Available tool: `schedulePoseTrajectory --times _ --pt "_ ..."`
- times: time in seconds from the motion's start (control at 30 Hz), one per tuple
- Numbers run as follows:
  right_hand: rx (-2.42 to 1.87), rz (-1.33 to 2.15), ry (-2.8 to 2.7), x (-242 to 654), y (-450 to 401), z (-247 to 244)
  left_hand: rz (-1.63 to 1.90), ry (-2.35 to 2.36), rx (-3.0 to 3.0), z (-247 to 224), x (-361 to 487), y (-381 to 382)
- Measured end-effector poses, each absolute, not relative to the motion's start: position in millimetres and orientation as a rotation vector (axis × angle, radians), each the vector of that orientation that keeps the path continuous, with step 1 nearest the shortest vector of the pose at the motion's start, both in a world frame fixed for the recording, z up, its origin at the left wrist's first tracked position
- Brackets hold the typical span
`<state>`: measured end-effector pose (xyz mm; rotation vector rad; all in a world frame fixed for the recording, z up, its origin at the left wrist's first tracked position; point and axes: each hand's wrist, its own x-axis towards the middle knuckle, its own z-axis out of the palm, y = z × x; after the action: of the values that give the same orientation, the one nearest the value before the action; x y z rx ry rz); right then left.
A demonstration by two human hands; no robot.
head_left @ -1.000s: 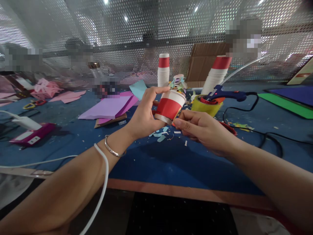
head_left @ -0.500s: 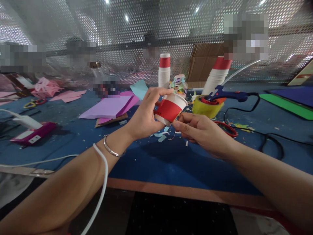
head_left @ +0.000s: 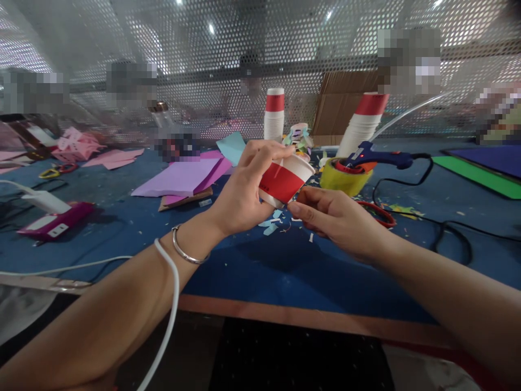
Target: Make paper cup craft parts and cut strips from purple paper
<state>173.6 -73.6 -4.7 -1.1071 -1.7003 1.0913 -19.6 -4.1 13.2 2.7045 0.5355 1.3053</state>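
Above the table's middle, my left hand [head_left: 248,187] is wrapped round a red and white paper cup [head_left: 285,179], thumb underneath and fingers over the top. The cup lies tilted, its mouth toward the upper right. At its lower edge my right hand [head_left: 329,220] has thumb and forefinger pinched together against the cup; whatever is between the fingertips is hidden. Scraps of light blue paper [head_left: 269,227] are scattered on the blue table [head_left: 260,277] below.
Behind stand two stacks of paper cups [head_left: 274,119] and a cup with paper strips [head_left: 300,136]. A blue glue gun [head_left: 380,157] rests on a yellow tape roll [head_left: 345,182]; red-handled scissors [head_left: 380,213] lie nearby. Purple paper [head_left: 179,178] and a power strip [head_left: 59,221] are leftward.
The cup has turned slightly in my left hand and shifted a little to the right. Fingers of my left hand have moved slightly over it; my right hand stays almost still.
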Motion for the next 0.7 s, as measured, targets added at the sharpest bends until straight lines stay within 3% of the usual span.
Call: schedulePoseTrajectory --times 0.17,0.5,0.7 --pt "-1.055 1.106 -1.659 173.4 -75.4 -2.9 1.292 0.542 2.435 10.2 -17.9 -2.0" --pt "-1.036 1.094 -1.596 178.0 -71.5 -2.8 0.750 0.461 1.425 9.0 -31.4 10.4" --pt "-1.009 1.097 -1.540 178.8 -68.0 -4.5 0.682 0.563 1.173 13.6 -31.4 9.3"
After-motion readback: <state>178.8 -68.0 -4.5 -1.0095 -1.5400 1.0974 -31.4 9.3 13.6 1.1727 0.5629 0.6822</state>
